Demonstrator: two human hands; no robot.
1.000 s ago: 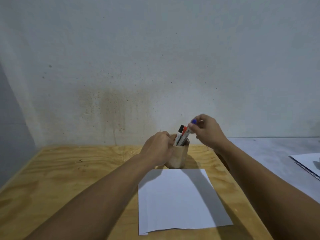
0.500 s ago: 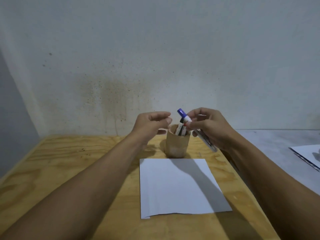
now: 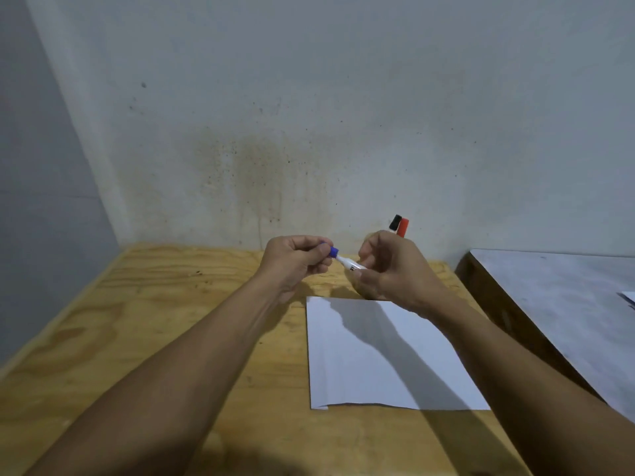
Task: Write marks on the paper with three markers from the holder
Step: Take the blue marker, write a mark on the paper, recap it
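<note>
A white marker [image 3: 347, 263] with a blue cap [image 3: 332, 251] is held level between both hands above the table. My left hand [image 3: 296, 261] pinches the blue cap. My right hand [image 3: 395, 269] grips the marker's white barrel. The holder is hidden behind my right hand; only a black-capped marker [image 3: 395, 222] and a red-capped marker [image 3: 402, 227] stick up above it. A blank white sheet of paper [image 3: 374, 365] lies on the plywood table [image 3: 154, 321] just below and in front of my hands.
A stained grey wall stands right behind the table. A second, grey-topped table [image 3: 563, 304] adjoins on the right with a gap between, and a sheet of paper [image 3: 628, 298] lies at its right edge.
The blue-capped marker has come out of the holder. My left hand left the holder and took hold of the cap. Both hands moved toward me, over the paper's far edge.
</note>
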